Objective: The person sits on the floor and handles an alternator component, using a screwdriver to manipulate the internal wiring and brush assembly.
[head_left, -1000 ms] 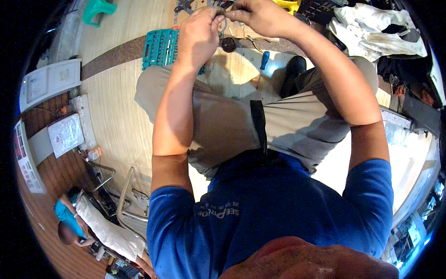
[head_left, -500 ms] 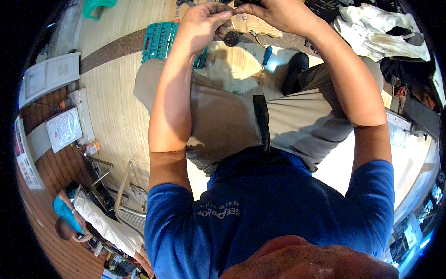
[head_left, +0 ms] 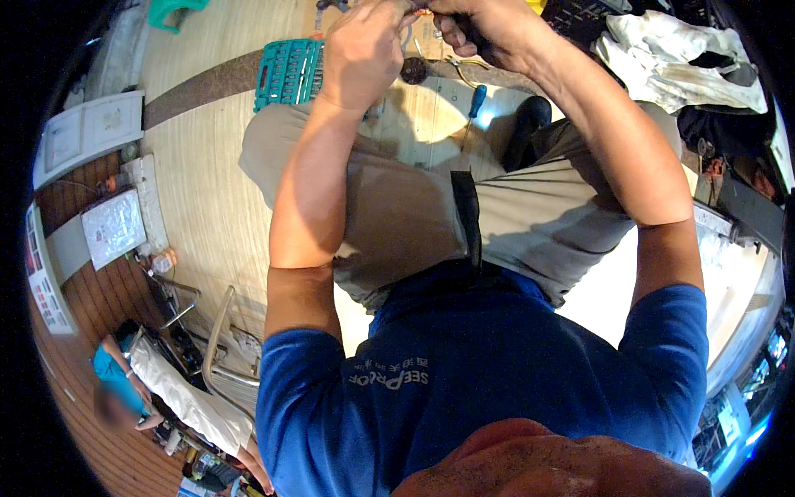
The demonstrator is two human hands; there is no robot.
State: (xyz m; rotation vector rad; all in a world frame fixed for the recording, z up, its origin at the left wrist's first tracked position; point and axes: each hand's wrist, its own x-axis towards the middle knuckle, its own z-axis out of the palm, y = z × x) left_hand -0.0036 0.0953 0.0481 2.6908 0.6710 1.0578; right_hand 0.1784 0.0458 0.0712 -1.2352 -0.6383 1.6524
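Observation:
At the top edge, my left hand and my right hand are nearly together, both with bent fingers around something small that I cannot make out, partly out of frame. Below them, on the floor, lie a dark round part, pliers with yellowish handles and a blue-handled screwdriver. Left of my left hand is an open teal socket case with rows of sockets. A board with small items shows between my hands.
My crossed legs frame the work spot. A white cloth lies at upper right by dark crates, a green plastic stool at upper left. Another person sits at lower left beside a metal tube frame.
My left hand has turned, its thumb now less visible, and edged toward the top edge. My right hand's fingers have curled down into clearer view. The other person has barely moved.

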